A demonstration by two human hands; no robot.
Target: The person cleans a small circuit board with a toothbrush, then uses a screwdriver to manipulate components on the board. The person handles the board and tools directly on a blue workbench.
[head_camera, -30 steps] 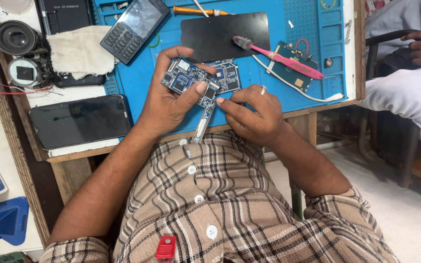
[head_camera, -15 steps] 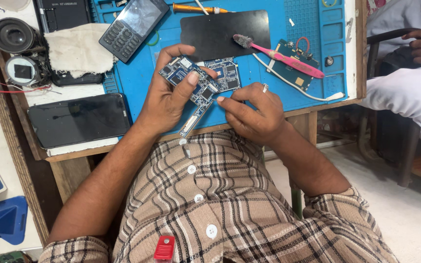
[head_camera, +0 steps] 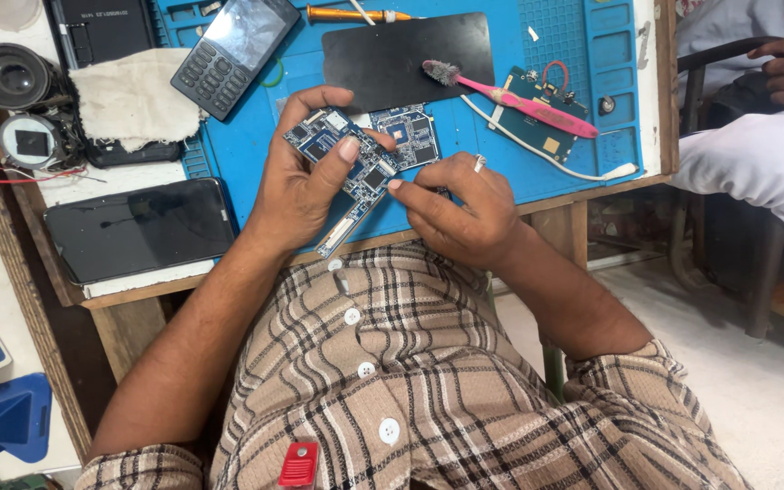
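Board (head_camera: 348, 156) tilted up since a second ago, flex tail now hanging over surface (head_camera: 583, 186) edge | left hand (head_camera: 297, 186) grips board | right hand (head_camera: 455, 204) fingertips pinch its lower edge

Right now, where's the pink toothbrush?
In the head view the pink toothbrush lies on the blue work mat, upper right of the right hand, bristles on the black pad and handle across a small circuit board.
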